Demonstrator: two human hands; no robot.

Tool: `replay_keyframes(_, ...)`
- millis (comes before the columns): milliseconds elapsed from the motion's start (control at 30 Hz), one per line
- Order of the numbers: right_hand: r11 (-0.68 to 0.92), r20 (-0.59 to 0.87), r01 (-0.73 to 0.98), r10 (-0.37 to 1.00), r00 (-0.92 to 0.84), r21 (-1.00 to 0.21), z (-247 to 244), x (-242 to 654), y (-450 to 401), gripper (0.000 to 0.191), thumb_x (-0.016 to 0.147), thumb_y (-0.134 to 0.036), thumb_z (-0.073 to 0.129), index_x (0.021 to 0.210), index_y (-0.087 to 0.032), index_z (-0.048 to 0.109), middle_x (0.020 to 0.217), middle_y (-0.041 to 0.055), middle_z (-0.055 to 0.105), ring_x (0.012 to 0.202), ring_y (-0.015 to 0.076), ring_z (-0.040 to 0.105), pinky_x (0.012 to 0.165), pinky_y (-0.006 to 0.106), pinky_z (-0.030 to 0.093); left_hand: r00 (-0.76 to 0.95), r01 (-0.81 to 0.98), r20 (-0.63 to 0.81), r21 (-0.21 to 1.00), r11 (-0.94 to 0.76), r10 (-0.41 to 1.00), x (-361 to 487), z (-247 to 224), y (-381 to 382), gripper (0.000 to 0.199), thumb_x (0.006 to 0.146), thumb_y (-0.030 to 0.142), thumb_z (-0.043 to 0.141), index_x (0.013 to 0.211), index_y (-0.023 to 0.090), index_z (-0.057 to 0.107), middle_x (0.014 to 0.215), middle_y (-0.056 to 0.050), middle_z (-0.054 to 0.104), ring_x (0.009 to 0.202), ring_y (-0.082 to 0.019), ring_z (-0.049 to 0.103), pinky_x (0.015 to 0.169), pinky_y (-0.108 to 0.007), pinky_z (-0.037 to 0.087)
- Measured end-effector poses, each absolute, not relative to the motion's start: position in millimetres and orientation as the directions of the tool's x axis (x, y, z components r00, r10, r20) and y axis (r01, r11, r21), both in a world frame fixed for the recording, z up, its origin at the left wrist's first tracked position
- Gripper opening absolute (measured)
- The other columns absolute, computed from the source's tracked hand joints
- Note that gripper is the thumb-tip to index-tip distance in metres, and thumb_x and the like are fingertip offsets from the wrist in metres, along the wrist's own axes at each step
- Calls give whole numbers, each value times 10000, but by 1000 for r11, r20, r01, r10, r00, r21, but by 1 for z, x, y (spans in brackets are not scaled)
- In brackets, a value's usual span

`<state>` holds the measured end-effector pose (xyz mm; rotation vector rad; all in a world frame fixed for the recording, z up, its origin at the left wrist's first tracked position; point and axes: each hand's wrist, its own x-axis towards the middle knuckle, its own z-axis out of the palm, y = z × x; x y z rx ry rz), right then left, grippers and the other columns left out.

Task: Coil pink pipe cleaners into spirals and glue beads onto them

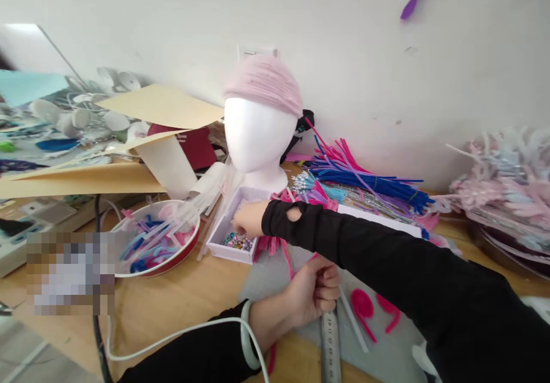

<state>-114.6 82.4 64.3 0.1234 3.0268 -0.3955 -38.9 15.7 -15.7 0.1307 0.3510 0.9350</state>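
While the R hand (pixel 249 218) is down in the white box (pixel 228 253) w/ beads (pixel 238 241), fingertips hidden so can't tell its grip, the L hand (pixel 315 291) is curled tight by the ruler (pixel 330 348), contents unclear. Two pink coils (pixel 362 304) w/ loose tails lie on the grey mat (pixel 266 277), R of the L hand; winding looks done on those, no beads visible on them, amt left unclear

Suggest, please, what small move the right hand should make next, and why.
Probably pinch up one of the shiny beads: the right hand is over the white box that holds them, while the left hand is curled closed at the metal ruler.
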Motion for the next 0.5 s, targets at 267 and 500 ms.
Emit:
replay_keyframes(267,959,-263,22,-55,-963,-283,64,-131,86,318,359,38,678,292,-151,431,225,-140,161,402,67,438,529,191,364,584,-757,-164,243,607,795,-37,-15,18,236,733,241,399,534,169,293,447,82,174,351,-45,76,320,-165,26)
replay_keyframes(500,945,-238,-63,-145,-960,-321,49,-139,86,213,475,30,635,371,-130,540,243,-109,305,454,84,489,552,194,378,564,-766,-192,242,596,803,-40,-14,21,226,710,226,409,524,169,293,440,84,167,354,-47,79,326,-173,36)
